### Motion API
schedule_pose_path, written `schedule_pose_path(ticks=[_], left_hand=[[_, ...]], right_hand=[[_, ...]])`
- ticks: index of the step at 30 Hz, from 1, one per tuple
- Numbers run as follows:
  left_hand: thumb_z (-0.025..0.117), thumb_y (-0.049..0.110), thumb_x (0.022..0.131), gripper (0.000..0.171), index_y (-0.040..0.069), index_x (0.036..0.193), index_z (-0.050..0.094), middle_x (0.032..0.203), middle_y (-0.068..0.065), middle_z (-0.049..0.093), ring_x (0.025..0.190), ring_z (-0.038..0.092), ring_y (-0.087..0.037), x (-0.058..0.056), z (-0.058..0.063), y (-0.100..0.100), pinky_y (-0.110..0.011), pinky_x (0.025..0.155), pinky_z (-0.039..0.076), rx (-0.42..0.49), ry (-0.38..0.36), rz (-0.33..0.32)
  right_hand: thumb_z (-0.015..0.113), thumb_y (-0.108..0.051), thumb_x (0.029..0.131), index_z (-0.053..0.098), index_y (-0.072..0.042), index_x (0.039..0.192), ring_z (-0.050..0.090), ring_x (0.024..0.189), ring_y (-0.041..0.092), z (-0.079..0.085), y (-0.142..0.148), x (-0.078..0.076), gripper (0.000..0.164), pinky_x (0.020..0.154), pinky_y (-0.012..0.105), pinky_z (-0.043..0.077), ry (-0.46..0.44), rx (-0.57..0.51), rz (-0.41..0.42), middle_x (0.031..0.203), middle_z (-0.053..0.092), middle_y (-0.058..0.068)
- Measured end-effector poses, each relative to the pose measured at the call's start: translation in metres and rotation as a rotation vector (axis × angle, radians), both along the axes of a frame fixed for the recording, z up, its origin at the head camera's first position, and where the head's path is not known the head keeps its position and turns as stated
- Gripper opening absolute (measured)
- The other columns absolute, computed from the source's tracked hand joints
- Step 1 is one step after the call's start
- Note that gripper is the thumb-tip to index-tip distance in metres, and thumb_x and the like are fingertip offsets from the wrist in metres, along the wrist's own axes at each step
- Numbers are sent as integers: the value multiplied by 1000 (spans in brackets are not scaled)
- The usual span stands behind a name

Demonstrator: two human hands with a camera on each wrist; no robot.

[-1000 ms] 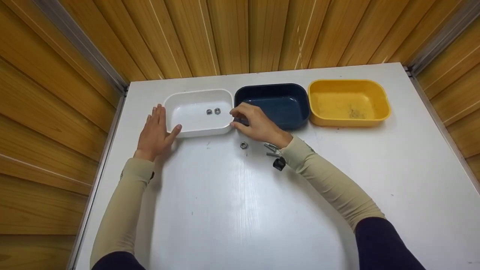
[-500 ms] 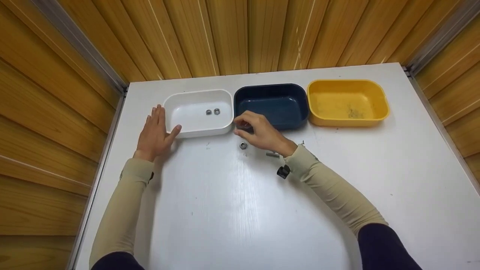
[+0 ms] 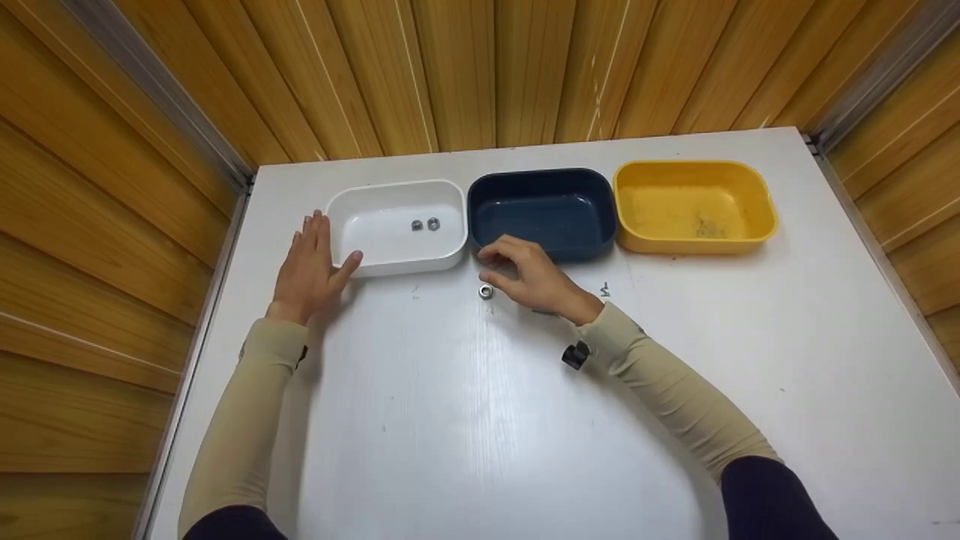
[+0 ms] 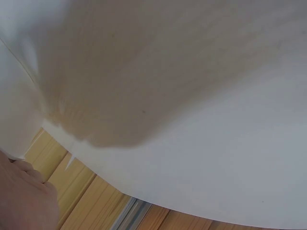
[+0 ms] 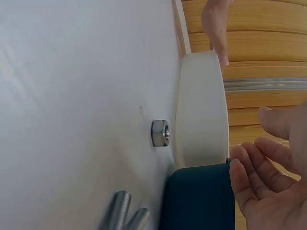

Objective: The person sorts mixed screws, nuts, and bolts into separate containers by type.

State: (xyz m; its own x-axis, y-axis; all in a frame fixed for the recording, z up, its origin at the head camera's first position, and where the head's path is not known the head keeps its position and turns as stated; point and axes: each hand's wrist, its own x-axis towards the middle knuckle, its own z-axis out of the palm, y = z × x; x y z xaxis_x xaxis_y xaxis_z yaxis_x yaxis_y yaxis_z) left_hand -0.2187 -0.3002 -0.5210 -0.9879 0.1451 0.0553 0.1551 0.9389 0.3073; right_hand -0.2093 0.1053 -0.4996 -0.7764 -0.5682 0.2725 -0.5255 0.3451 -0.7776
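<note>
My left hand [image 3: 304, 270] lies along the left end of the white tray [image 3: 409, 265], its thumb over the front rim. Two hex nuts [image 3: 433, 223] rest inside that tray. With thumb and fingers curved apart and nothing between them, my right hand [image 3: 536, 277] hovers before the dark blue tray [image 3: 589, 251]. Just below its thumb, a third hex nut [image 3: 486, 291] lies on the table, seen closer in the right wrist view as a shiny nut [image 5: 160, 133]. Threaded bolts [image 5: 121, 210] lie nearby, mostly hidden by my right hand and wrist in the head view.
A yellow tray [image 3: 690, 245] with dark smudges on its floor stands right of the blue one; the trays form a row along the back of the white table [image 3: 450, 420]. Wood-patterned walls [image 3: 525, 75] enclose the table at the back and sides.
My right hand has moved down and to the right, from the corner of the white tray to above the loose nut. My left hand stays in place.
</note>
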Motion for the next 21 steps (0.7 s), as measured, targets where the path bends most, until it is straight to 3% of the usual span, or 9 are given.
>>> schedule_pose_path(ticks=[5, 11, 21], left_hand=[[43, 71, 105, 107, -8, 168, 9, 177, -28, 10, 166, 8, -44, 0, -1, -1, -56, 135, 8, 9, 9, -9], [44, 70, 105, 106, -8, 168, 10, 177, -28, 10, 166, 8, -44, -1, -1, -1, -55, 135, 8, 13, 8, -7], [44, 70, 105, 106, -7, 168, 7, 178, -26, 7, 167, 5, -41, 0, 1, 1, -52, 136, 5, 6, -21, 12]], right_hand=[[76, -13, 101, 71, 6, 124, 70, 102, 38, -6, 3, 1, 31, 93, 51, 59, -13, 0, 7, 116, 71, 25], [79, -12, 98, 72, 3, 123, 70, 99, 28, -13, 4, 4, 30, 90, 44, 59, -9, 44, 9, 111, 72, 23], [79, -9, 97, 73, 6, 122, 72, 103, 33, -24, 3, 5, 29, 94, 44, 60, -84, 103, 43, 113, 72, 21]])
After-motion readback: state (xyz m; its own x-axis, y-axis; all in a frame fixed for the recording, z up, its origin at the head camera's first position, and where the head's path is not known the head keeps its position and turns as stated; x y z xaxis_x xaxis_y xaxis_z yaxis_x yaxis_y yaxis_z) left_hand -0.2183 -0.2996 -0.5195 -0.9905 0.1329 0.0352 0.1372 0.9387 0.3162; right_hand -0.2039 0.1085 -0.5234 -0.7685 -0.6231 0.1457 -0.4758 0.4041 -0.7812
